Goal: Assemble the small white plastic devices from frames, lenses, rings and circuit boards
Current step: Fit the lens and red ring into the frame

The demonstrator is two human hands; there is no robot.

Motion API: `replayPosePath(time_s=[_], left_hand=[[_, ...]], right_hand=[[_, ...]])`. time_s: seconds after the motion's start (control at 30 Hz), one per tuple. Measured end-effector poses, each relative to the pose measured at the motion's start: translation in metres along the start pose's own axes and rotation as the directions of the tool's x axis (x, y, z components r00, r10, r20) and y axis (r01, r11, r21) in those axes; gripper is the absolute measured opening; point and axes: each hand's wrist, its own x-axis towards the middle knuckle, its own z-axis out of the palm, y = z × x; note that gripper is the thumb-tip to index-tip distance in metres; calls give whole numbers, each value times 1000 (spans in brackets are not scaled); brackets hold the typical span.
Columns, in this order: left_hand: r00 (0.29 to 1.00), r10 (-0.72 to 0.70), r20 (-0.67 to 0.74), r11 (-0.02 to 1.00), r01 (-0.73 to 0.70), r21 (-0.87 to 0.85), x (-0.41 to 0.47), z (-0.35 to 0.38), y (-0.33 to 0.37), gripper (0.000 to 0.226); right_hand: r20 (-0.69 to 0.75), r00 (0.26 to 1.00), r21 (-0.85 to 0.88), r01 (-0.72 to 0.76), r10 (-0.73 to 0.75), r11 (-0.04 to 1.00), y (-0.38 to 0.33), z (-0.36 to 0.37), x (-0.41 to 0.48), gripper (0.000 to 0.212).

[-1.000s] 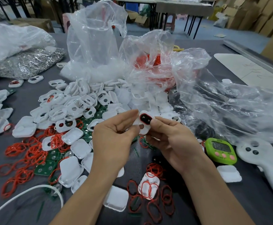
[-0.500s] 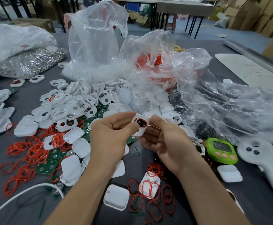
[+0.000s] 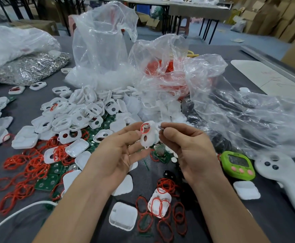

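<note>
**A:** Where's the part right now?

**B:** Up off the worktop (image 3: 25, 106), between both hands. The left hand (image 3: 118, 151) pinches the white frame (image 3: 147, 138) by its side edge, thumb against fingertips, other fingers loose. A red ring (image 3: 143, 128) sits in its upper opening.

**A:** And the right hand (image 3: 188, 149)?

**B:** Thumb and forefinger closed on a small thin piece (image 3: 160, 127) just beside the frame. Might be a lens, too blurry to tell.

**A:** Handling tips?

**B:** I'd guess feather-light, stiff thin plastic, a bit slick. Grip the rim, not the openings, and go easy, or the soft ring could pop out.
</note>
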Motion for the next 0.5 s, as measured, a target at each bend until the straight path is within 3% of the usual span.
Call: replayPosePath(time_s=[0.13, 0.23, 0.4, 0.5], left_hand=[[998, -53, 33, 998, 54, -20, 0, 0, 1, 25], [999, -30, 23, 999, 30, 35, 1, 4, -3, 30], [985, 170, -34, 931, -149, 333, -2, 9, -19, 20], [997, 80, 21, 975, -83, 206, -1, 8, -15, 30]], right_hand=[[56, 997, -33, 63, -61, 997, -1, 4, -7, 24], [92, 982, -106, 175, -166, 979, -4, 8, -12, 26], [92, 920, -441, 380, -380, 813, 3, 17, -21, 31], [71, 906, -575, 379, -417, 725, 6, 17, -20, 34]])
